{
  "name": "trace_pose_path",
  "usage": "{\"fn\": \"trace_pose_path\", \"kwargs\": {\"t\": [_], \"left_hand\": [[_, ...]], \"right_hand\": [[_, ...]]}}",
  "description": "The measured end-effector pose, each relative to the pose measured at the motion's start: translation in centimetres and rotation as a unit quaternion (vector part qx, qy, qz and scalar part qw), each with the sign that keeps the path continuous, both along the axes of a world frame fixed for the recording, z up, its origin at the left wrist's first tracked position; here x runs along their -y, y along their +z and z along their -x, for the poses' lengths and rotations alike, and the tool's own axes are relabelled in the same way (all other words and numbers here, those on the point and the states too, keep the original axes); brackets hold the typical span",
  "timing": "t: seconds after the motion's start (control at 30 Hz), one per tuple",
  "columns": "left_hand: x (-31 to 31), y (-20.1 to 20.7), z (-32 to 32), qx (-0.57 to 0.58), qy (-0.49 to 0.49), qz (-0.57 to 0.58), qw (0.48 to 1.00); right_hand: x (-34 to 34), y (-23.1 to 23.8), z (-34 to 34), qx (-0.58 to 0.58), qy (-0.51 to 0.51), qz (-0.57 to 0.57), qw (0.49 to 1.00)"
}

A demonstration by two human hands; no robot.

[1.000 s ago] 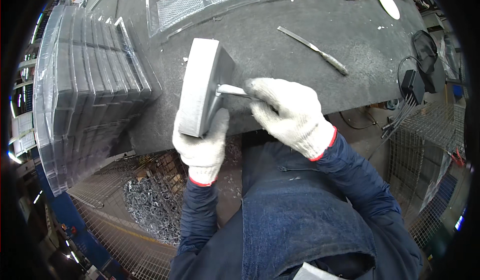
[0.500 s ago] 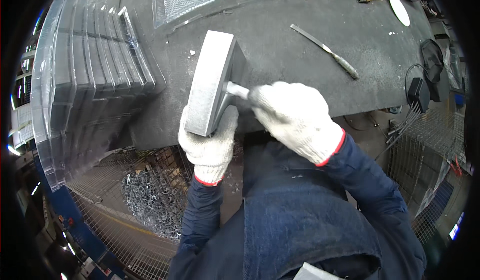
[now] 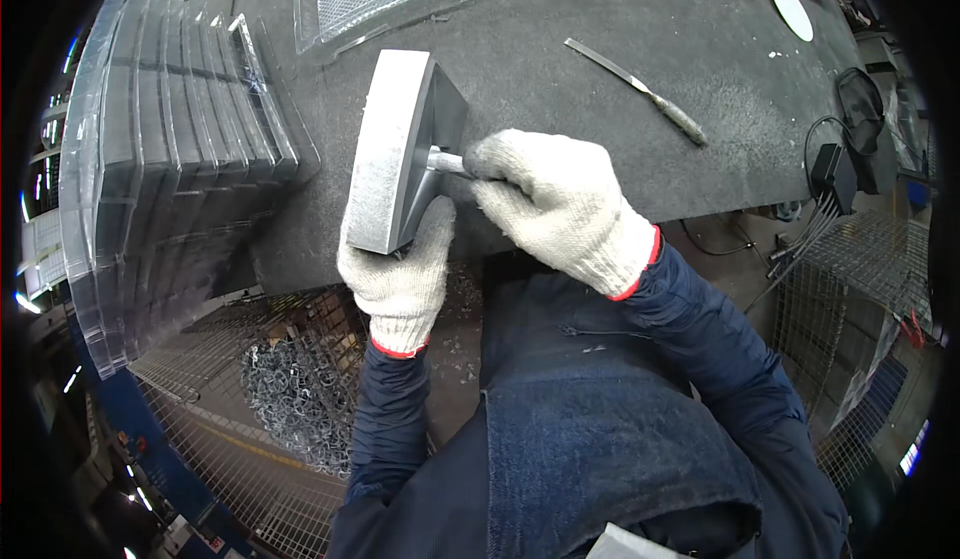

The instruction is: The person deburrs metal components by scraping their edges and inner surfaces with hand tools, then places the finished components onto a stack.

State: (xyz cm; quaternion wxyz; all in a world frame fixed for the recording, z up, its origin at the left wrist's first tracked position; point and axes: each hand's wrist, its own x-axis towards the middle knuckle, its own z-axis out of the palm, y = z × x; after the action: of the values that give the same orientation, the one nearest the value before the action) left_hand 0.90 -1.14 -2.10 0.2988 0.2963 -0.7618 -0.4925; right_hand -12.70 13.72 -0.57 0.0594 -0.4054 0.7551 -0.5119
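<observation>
Dusty grey workbench (image 3: 530, 84) bears stacked trays (image 3: 170, 129) at its left, wire-mesh basket (image 3: 195, 364) below; left hand (image 3: 397, 281) grips metal block (image 3: 385, 154), right hand (image 3: 562, 207) grasps rod (image 3: 447, 162).

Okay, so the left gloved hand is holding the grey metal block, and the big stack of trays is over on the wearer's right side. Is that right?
Not quite: the stack of trays is on the wearer's left side, not the right, as the head view shows. The left hand, gloved, does hold the grey metal block.
</observation>
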Motion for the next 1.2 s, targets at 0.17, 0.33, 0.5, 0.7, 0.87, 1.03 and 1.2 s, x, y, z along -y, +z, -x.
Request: {"fn": "trace_pose_path", "kwargs": {"t": [0.17,0.33,0.5,0.7,0.87,1.03,1.2], "left_hand": [[-0.3,0.6,0.4,-0.003,-0.021,-0.027,0.999],[-0.7,0.7,-0.1,0.007,0.006,-0.03,1.0],[-0.7,1.6,1.0,0.005,0.015,-0.053,0.998],[-0.1,0.4,0.1,0.013,-0.009,-0.017,1.0],[-0.2,0.4,0.2,-0.017,-0.015,-0.028,0.999],[-0.1,0.1,0.1,-0.012,-0.009,-0.044,0.999],[-0.1,0.6,0.2,0.007,-0.007,-0.073,0.997]], "right_hand": [[2.1,-1.9,0.3,-0.069,0.007,0.006,0.998],[-0.2,1.0,-0.3,-0.01,0.007,-0.104,0.995],[2.0,-1.1,-0.2,-0.132,-0.017,-0.056,0.989],[-3.7,1.7,1.3,0.044,0.036,-0.099,0.993],[-5.7,3.2,0.8,0.24,-0.051,-0.077,0.966],[-4.3,1.5,0.0,0.152,-0.045,-0.087,0.984],[-3.0,-0.2,-0.3,-0.003,-0.079,-0.002,0.997]]}}
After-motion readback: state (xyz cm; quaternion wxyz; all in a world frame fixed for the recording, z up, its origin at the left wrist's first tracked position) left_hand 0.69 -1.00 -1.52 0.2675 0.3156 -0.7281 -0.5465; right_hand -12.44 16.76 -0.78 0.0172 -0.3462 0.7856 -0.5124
